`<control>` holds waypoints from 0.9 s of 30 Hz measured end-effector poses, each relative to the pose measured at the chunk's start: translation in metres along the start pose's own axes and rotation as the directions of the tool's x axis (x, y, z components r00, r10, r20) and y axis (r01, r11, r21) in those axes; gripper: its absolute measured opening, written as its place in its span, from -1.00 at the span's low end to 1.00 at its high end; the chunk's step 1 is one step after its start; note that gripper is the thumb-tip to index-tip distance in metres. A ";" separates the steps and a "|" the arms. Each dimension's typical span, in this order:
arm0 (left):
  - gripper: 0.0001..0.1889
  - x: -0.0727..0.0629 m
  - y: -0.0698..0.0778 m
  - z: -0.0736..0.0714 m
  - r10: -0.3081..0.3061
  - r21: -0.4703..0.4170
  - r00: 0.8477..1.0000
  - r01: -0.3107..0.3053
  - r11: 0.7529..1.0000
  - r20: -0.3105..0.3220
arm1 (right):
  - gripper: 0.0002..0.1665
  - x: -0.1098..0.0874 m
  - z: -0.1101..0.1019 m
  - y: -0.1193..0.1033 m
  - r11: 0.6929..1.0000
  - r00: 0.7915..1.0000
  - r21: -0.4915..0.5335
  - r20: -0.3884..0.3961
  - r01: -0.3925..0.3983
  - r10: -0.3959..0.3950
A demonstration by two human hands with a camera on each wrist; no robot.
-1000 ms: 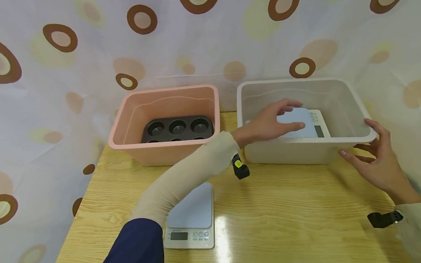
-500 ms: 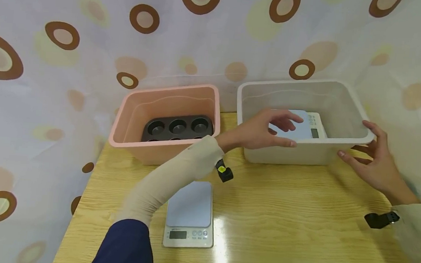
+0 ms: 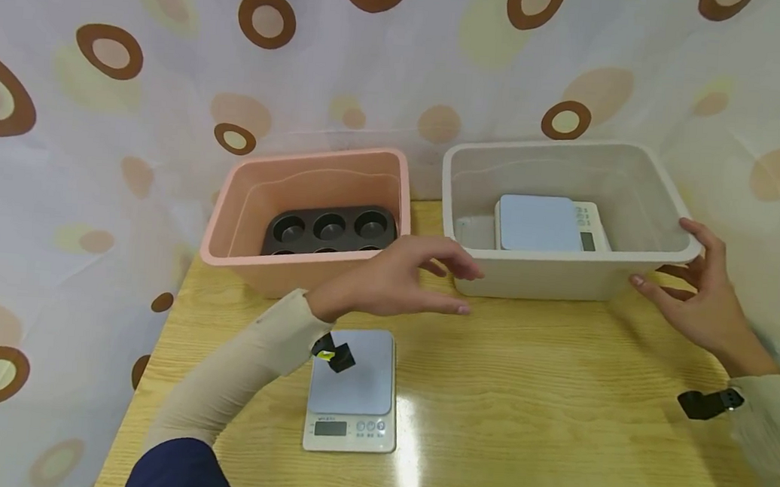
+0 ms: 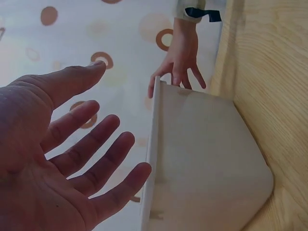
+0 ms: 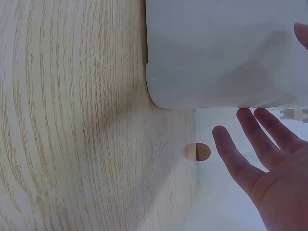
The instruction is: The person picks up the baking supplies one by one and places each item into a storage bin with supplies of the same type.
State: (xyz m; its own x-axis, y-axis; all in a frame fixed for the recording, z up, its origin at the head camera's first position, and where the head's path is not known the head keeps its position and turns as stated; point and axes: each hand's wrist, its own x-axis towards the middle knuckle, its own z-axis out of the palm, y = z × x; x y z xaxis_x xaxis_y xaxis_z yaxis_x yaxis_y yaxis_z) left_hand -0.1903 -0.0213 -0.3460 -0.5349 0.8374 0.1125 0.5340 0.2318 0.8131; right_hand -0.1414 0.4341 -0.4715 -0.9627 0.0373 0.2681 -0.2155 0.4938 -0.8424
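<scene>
My left hand (image 3: 406, 279) is in the air between the two bins, thumb and fingers spread apart with nothing between them. In the left wrist view its palm and parted fingers show near the white bin's rim. The right hand (image 3: 705, 296) holds the right front corner of the white bin (image 3: 530, 277), index finger at the rim and thumb against the front wall. Inside that bin lies a kitchen scale (image 3: 542, 224) with a pale blue platform. A second kitchen scale (image 3: 352, 380) lies on the table in front, partly below the left wrist's camera.
A pink bin (image 3: 293, 273) stands left of the white one, holding a dark muffin tin (image 3: 330, 228). Both bins stand at the back of the wooden table (image 3: 521, 403), against a patterned cloth (image 3: 388, 70). The table's left edge shows beside the pink bin.
My left hand has drawn back from over the scale in the white bin, moving left and toward me. That scale is now in full view. The right hand stays at the bin's corner.
</scene>
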 end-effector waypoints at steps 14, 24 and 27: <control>-0.53 -0.088 -0.021 0.006 -0.185 -0.038 0.978 0.182 0.983 -0.099 | 0.36 -0.004 0.000 0.002 1.000 1.000 0.004 0.009 -0.013 0.013; -0.53 -0.128 -0.055 0.027 -0.328 -0.129 0.917 0.306 0.943 -0.228 | 0.34 -0.004 0.000 0.001 1.000 1.000 0.004 0.003 -0.030 0.030; -0.50 -0.141 -0.064 0.033 -0.389 -0.144 0.882 0.362 0.921 -0.268 | 0.34 -0.005 0.002 0.001 1.000 1.000 0.001 0.001 -0.027 0.027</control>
State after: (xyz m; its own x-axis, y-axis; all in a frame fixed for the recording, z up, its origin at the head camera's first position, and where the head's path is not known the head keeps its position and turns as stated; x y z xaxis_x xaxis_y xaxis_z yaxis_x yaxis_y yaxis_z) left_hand -0.1275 -0.1384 -0.4329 -0.8544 0.5157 -0.0639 0.2038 0.4456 0.8717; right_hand -0.1375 0.4329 -0.4750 -0.9684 0.0499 0.2444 -0.1892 0.4917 -0.8500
